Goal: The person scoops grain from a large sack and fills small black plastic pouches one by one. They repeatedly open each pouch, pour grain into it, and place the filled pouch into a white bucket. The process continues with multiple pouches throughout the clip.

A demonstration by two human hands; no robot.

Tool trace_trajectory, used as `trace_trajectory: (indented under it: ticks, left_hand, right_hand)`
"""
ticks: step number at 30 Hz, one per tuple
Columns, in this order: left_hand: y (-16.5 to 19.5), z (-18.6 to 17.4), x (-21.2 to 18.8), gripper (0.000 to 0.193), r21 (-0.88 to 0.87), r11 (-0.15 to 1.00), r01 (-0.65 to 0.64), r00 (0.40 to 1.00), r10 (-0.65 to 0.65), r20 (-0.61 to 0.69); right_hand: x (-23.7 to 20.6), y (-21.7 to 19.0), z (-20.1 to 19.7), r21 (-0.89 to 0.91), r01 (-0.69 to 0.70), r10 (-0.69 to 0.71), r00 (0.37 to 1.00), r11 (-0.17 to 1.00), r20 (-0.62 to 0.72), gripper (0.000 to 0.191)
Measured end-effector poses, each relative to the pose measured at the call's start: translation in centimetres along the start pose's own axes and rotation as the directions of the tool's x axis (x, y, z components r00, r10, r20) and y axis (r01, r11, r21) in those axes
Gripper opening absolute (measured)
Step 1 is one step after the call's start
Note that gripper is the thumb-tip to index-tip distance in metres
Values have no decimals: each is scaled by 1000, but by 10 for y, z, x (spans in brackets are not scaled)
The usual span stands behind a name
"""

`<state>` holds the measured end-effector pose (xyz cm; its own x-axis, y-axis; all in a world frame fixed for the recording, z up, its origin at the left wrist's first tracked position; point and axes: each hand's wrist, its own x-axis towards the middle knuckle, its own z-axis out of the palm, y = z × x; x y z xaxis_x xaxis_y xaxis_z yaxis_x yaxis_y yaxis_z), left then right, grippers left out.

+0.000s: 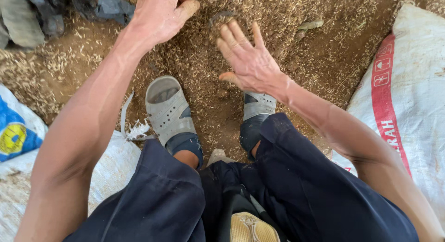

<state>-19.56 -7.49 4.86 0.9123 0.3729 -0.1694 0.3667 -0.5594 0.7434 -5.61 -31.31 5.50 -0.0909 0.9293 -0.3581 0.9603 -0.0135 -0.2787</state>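
I crouch over a spread of loose grain and husks (278, 19) on brown earth. My left hand (160, 12) reaches to the top of the view, fingers curled down into the grain; whether it holds any I cannot tell. My right hand (248, 56) hovers flat and open just above the grain, fingers spread, palm turned left. Below the hands are my two feet in grey sandals (169, 107) and my dark blue trousers (296, 186).
A filled white woven sack with a red stripe (408, 94) lies at the right. Another white sack with a blue and yellow print (18, 135) lies at the left. Dark crumpled cloth (55, 10) sits at the top left. A woven object (252, 228) rests between my knees.
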Motion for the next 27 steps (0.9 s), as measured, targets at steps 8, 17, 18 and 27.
trace_trajectory:
  ticks: [8,17,18,27]
  left_hand:
    - [31,-16,31,40,14,1000,15,1000,-15,9]
    - [55,-11,37,36,-93,993,69,998,-70,-5]
    - [55,-10,35,33,-112,989,96,995,-96,4]
    - [19,-29,25,37,-71,952,299,951,-291,110]
  right_hand:
    - [17,25,-26,-118,-18,-16,960,993,-279,91]
    - [29,51,-32,80,17,9,948,997,-317,96]
    - [25,53,-37,116,9,27,952,993,-304,97]
    - [-85,116,-165,273,-209,304,876,939,-376,76]
